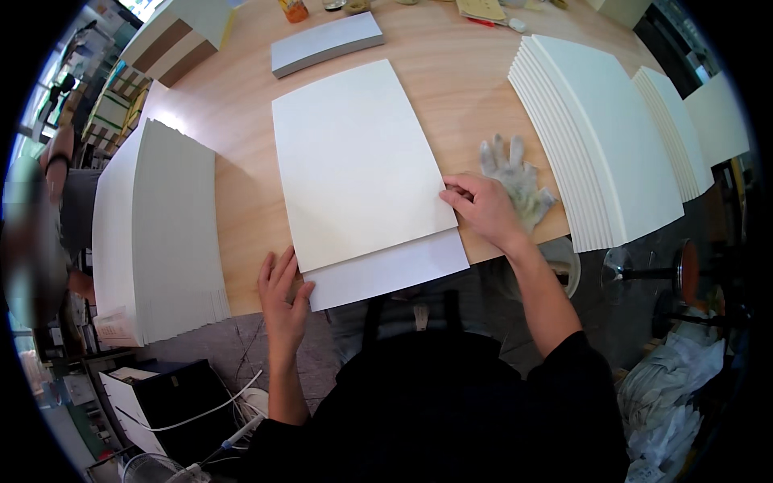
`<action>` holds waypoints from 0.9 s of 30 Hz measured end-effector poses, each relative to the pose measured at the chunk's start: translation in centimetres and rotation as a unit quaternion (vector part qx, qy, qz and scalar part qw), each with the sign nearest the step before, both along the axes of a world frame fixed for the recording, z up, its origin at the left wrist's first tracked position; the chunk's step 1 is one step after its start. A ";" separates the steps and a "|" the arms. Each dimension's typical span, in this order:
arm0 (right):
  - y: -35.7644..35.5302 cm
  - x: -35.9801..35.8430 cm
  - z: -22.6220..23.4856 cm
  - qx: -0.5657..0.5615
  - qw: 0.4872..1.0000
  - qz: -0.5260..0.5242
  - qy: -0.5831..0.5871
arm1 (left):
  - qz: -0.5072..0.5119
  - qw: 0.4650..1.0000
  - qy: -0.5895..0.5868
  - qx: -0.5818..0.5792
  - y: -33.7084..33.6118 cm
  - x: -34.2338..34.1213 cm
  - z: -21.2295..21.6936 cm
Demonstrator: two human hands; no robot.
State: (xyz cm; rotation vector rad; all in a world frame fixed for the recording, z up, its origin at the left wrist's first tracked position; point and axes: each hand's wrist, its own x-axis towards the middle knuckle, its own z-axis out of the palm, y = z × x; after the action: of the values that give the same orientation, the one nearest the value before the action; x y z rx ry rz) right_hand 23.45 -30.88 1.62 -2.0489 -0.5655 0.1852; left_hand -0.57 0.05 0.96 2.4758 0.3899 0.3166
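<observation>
The left hand (283, 296) is at the lower left corner of the paper pile, its fingers spread and its thumb apart from them, next to the edge of the lower white sheet (386, 272). The right hand (485, 211) is at the right edge of the upper white sheet (362, 165), fingers curled and tips at that edge; I cannot tell whether they pinch it or only rest against it. The upper sheet lies flat on the wooden table (245, 201), in front of the person, over the lower sheet, whose near strip shows beyond it and reaches the table's near edge. Just beside the right hand lies a stained whitish work glove (527, 189). A tall stack of white sheets (177, 233) stands on the left, and a layered stack of white boards (600, 145) on the right. A shorter paper block (326, 47) lies beyond the upper sheet, near an orange container (295, 12)
</observation>
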 end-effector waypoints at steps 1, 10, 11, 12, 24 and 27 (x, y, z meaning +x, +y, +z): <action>0.0 0.0 -0.1 -0.009 1.000 0.000 -0.010 | 0.000 1.000 -0.001 -0.002 -0.1 0.0 0.0; 0.1 -0.3 -0.5 -0.027 0.998 -0.002 -0.064 | -0.013 1.000 -0.010 0.010 0.3 -0.1 0.2; 0.1 -0.2 -0.3 -0.037 0.998 0.000 -0.058 | -0.015 1.000 -0.011 0.010 0.4 0.0 0.2; 0.0 -0.1 0.0 -0.047 0.998 0.002 -0.052 | -0.017 1.000 -0.013 0.010 0.5 0.1 0.2; -6.4 -2.2 0.8 -0.096 0.957 -0.088 -0.259 | -0.278 0.936 0.026 0.214 -6.2 7.0 6.6; -6.9 -4.7 2.8 -0.060 0.975 -0.002 -0.212 | -0.281 0.949 0.046 0.132 -4.5 7.3 6.0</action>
State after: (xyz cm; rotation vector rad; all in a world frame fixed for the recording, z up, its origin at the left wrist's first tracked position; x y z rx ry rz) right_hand 18.79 -37.74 4.45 -2.2205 -0.8268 -0.2332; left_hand 6.73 -4.41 6.96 2.7346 -0.3506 0.0122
